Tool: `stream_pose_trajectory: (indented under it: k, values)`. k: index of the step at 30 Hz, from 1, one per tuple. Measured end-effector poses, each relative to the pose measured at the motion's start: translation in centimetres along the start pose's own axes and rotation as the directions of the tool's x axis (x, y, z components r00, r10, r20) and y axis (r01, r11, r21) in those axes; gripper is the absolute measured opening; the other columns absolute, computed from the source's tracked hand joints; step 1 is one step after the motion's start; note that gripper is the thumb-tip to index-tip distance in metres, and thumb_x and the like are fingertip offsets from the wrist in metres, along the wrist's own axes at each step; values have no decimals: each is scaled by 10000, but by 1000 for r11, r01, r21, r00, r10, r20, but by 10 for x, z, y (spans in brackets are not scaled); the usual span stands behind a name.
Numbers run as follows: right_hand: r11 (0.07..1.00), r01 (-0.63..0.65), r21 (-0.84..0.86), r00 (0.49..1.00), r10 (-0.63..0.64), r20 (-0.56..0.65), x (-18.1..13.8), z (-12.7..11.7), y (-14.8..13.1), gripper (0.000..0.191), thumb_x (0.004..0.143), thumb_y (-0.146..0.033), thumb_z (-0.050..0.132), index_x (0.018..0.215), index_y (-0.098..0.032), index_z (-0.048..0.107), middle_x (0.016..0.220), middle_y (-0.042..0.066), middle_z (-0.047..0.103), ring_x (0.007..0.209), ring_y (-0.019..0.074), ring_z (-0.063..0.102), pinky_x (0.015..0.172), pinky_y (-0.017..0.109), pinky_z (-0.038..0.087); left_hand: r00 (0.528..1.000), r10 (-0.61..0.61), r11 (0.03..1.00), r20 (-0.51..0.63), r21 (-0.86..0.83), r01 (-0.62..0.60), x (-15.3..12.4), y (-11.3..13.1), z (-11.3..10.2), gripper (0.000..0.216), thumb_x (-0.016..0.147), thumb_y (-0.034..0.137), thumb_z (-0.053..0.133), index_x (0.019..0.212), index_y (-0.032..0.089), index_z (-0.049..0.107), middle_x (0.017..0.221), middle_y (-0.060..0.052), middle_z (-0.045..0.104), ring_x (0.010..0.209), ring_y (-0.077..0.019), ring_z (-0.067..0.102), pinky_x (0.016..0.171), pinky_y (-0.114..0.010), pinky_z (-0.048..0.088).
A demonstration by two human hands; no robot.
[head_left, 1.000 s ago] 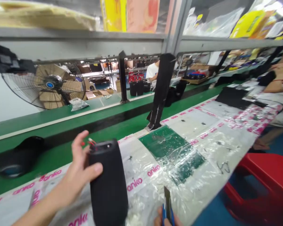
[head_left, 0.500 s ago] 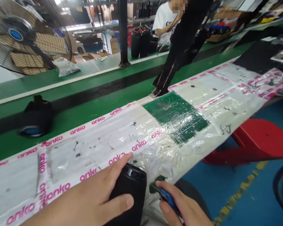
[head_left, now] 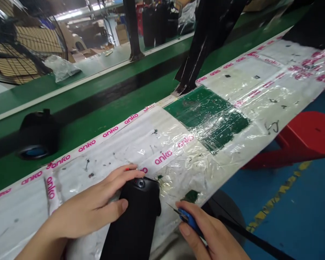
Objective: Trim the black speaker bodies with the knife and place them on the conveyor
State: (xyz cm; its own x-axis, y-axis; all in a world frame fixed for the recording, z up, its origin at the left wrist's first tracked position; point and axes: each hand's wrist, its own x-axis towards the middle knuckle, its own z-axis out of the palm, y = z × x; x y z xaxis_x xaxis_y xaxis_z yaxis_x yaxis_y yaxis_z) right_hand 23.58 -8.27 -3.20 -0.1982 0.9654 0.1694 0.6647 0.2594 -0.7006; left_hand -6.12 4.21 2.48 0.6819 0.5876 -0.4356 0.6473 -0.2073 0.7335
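Under my left hand (head_left: 97, 202) lies a long black device (head_left: 134, 216) that looks like a portable speaker. My fingers rest over its far end and left side, the thumb lies along its top, and its near end runs out of view. A small round hole shows at the far end. In my right hand (head_left: 206, 231) is a blue-handled utility knife (head_left: 188, 218), gripped between thumb and fingers. Its thin blade points left toward the device's right edge, apart from it.
White plastic sheeting with pink-lettered tape (head_left: 130, 141) covers the bench, with a bare green patch (head_left: 213, 119). A black speaker with a blue end (head_left: 38, 135) sits on the green conveyor (head_left: 108, 97). A black post (head_left: 200, 47), fan (head_left: 21, 47) and red stool (head_left: 311, 133) stand around.
The black device has turned over or tilted and shifted slightly left with my left hand. My knife's blade now shows clearly, beside the device. The camera view has tipped downward.
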Motion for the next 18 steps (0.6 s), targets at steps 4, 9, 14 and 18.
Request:
stream_pose_trajectory:
  k: [4, 9, 14, 18]
  values:
    - [993, 82, -87, 996, -84, -10, 4, 3, 2, 302, 1142, -357, 320, 1381, -256, 473, 1062, 74, 793, 840, 228, 782, 536, 273, 596, 1000, 0, 997, -2, -76, 0, 5, 2, 9, 606, 1038, 282, 504, 1582, 496, 343, 1739, 32, 266, 1597, -356, 288, 1276, -590, 310]
    - [940, 227, -253, 972, -235, -2, 15, -7, 1, 292, 1129, -271, 325, 1317, -168, 523, 950, 100, 758, 733, 229, 749, 549, 306, 580, 987, 41, 950, -156, -300, -87, 20, 15, 35, 699, 785, 534, 862, 1357, 370, 496, 1573, -62, 427, 1493, -408, 387, 1218, -584, 374]
    - [882, 304, -359, 952, -294, 83, 26, -18, -2, 285, 1119, -211, 311, 1280, -134, 533, 875, 83, 730, 671, 225, 710, 505, 330, 534, 982, 111, 896, -155, -411, -166, 31, 21, 44, 643, 766, 440, 899, 1295, 350, 544, 1477, -62, 473, 1496, -388, 359, 1215, -542, 350]
    - [861, 305, -408, 951, -295, 89, 27, -16, 0, 288, 1115, -200, 301, 1271, -127, 532, 834, 64, 706, 627, 221, 678, 492, 339, 499, 983, 116, 892, -145, -419, -168, 32, 20, 41, 643, 759, 407, 908, 1295, 355, 557, 1463, -59, 481, 1510, -381, 338, 1225, -541, 333]
